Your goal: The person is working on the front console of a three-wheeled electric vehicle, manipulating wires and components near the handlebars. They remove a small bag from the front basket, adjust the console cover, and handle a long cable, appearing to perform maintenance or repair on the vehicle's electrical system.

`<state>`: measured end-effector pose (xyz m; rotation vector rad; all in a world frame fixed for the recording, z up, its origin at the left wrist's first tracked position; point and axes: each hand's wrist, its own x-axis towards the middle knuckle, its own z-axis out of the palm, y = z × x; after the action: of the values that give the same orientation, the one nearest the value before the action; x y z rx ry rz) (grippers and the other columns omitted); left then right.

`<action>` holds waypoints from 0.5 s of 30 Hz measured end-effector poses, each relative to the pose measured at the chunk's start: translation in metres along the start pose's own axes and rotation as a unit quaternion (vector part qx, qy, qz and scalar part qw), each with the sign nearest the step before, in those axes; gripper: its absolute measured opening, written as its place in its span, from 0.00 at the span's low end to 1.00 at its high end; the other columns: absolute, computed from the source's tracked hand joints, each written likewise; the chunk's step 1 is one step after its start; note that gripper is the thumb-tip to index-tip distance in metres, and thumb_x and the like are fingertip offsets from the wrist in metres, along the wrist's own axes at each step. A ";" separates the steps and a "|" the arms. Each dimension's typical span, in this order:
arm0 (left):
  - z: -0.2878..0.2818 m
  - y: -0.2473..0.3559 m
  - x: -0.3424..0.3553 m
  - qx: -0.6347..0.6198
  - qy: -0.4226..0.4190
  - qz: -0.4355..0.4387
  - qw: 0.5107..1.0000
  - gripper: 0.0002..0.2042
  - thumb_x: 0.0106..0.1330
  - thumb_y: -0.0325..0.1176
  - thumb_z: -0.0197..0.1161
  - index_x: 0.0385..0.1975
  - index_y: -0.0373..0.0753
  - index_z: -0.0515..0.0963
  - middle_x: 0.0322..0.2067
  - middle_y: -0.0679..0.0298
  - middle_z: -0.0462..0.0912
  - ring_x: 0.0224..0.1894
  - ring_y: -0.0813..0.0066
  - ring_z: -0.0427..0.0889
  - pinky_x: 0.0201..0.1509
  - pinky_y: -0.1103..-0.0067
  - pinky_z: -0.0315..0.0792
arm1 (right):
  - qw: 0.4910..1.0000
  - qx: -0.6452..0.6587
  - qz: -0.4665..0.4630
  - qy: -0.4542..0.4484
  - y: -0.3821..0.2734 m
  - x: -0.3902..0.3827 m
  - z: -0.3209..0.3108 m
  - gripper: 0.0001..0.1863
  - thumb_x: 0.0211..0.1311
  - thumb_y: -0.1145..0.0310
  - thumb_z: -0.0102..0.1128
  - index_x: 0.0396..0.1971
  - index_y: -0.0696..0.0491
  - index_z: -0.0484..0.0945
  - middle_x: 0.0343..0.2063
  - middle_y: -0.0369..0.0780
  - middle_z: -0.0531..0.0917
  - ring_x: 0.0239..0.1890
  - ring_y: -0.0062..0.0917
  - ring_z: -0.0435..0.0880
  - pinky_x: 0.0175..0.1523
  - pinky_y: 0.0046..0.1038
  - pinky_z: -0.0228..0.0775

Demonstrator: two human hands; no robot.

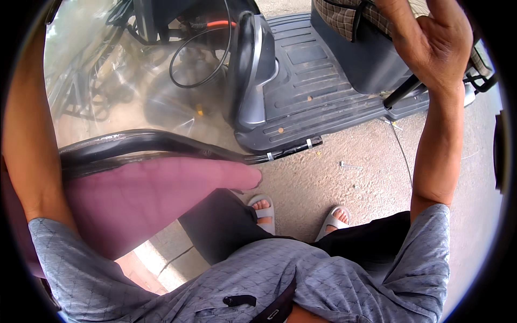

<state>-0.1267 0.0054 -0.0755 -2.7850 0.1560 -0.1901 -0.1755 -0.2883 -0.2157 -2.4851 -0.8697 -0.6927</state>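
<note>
Both of my arms are raised. My right hand (435, 46) is at the upper right, in front of the vehicle's seat with its brown checked cover (379, 19). Thumb and fingers run past the top edge, so what they do there is hidden; the visible palm is bare. My left forearm (32, 118) reaches up along the left rim, and its hand lies outside the picture. Beside that arm hangs a clear plastic sheet (124, 91). Below it, a curved black tube (145, 141) with white ties near its end runs above a mauve cloth (151, 199).
A ribbed dark grey footboard (307, 70) lies ahead, beside an upright grey and black front panel (250, 70). Behind the plastic, a black cable (186, 86) loops near an orange one (218, 23). A small screw (350, 166) lies on the concrete (323, 183) beyond my sandalled feet.
</note>
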 end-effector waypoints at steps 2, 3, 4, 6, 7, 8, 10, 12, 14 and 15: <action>0.017 0.007 -0.005 0.011 -0.113 0.036 0.993 0.18 0.60 0.40 0.72 0.39 0.28 0.86 0.31 0.53 0.88 0.34 0.64 0.88 0.40 0.72 0.79 | 0.999 0.030 -0.004 0.017 0.031 -0.019 0.020 0.20 0.62 0.74 0.67 0.54 0.59 0.77 0.41 0.49 0.85 0.42 0.34 0.87 0.47 0.31 0.80; 0.028 0.011 -0.007 0.016 -0.161 0.058 0.985 0.20 0.58 0.41 0.73 0.40 0.28 0.85 0.33 0.52 0.88 0.37 0.63 0.88 0.43 0.71 0.80 | 0.998 0.034 -0.025 0.049 0.051 -0.029 0.027 0.16 0.62 0.71 0.67 0.49 0.58 0.80 0.36 0.48 0.85 0.37 0.37 0.87 0.44 0.35 0.78; 0.074 0.005 0.008 -0.026 -0.091 0.129 0.987 0.25 0.50 0.42 0.77 0.41 0.26 0.84 0.32 0.48 0.86 0.36 0.59 0.87 0.43 0.71 0.79 | 0.997 0.026 -0.025 0.073 0.076 -0.051 0.041 0.13 0.62 0.67 0.68 0.45 0.57 0.83 0.32 0.47 0.85 0.32 0.39 0.86 0.40 0.39 0.75; 0.104 0.041 -0.012 0.030 -0.130 0.184 0.974 0.27 0.49 0.41 0.78 0.45 0.26 0.83 0.38 0.44 0.87 0.45 0.46 0.85 0.50 0.65 0.78 | 1.000 0.010 0.029 0.002 0.105 -0.079 0.054 0.10 0.61 0.69 0.66 0.40 0.56 0.83 0.25 0.48 0.84 0.30 0.43 0.85 0.38 0.40 0.76; 0.128 0.038 -0.019 0.037 -0.116 0.189 0.974 0.29 0.49 0.42 0.78 0.48 0.28 0.83 0.41 0.43 0.86 0.47 0.45 0.85 0.53 0.63 0.78 | 0.997 0.021 0.063 -0.030 0.107 -0.084 0.056 0.09 0.60 0.70 0.66 0.38 0.56 0.84 0.25 0.50 0.83 0.32 0.47 0.84 0.39 0.40 0.76; 0.150 0.039 -0.026 0.000 -0.081 0.197 0.977 0.31 0.48 0.43 0.79 0.49 0.29 0.83 0.42 0.42 0.86 0.50 0.45 0.84 0.56 0.62 0.77 | 0.997 0.005 0.056 -0.050 0.115 -0.089 0.059 0.07 0.59 0.70 0.67 0.35 0.57 0.83 0.25 0.50 0.83 0.33 0.48 0.84 0.40 0.42 0.75; 0.169 0.055 -0.030 0.029 -0.086 0.153 0.984 0.22 0.56 0.41 0.75 0.44 0.31 0.83 0.38 0.43 0.86 0.46 0.43 0.84 0.53 0.60 0.78 | 0.993 0.038 0.064 -0.087 0.135 -0.100 0.068 0.07 0.60 0.73 0.66 0.36 0.59 0.82 0.25 0.50 0.82 0.29 0.45 0.83 0.37 0.39 0.75; 0.187 0.055 -0.030 0.065 -0.100 0.118 0.986 0.16 0.60 0.39 0.72 0.40 0.31 0.83 0.36 0.43 0.85 0.44 0.42 0.84 0.50 0.59 0.78 | 0.994 0.005 0.053 -0.094 0.146 -0.108 0.077 0.07 0.58 0.72 0.66 0.34 0.59 0.81 0.25 0.51 0.82 0.32 0.49 0.83 0.38 0.42 0.74; 0.186 0.053 -0.034 0.049 -0.088 0.115 0.988 0.12 0.64 0.36 0.68 0.36 0.32 0.82 0.33 0.43 0.85 0.41 0.40 0.84 0.47 0.58 0.77 | 0.994 -0.003 0.051 -0.101 0.155 -0.116 0.080 0.07 0.57 0.71 0.66 0.32 0.59 0.80 0.25 0.51 0.83 0.33 0.51 0.82 0.39 0.45 0.74; 0.182 0.051 -0.037 0.042 -0.082 0.115 0.989 0.10 0.66 0.35 0.66 0.34 0.32 0.82 0.32 0.43 0.84 0.40 0.40 0.83 0.45 0.57 0.77 | 0.993 0.006 0.052 -0.104 0.158 -0.120 0.081 0.07 0.57 0.71 0.66 0.31 0.59 0.80 0.25 0.51 0.83 0.34 0.51 0.82 0.39 0.45 0.74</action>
<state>-0.1403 0.0226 -0.2673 -2.6581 0.4144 0.0861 -0.1266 -0.4136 -0.3826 -2.6038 -0.8050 -0.3966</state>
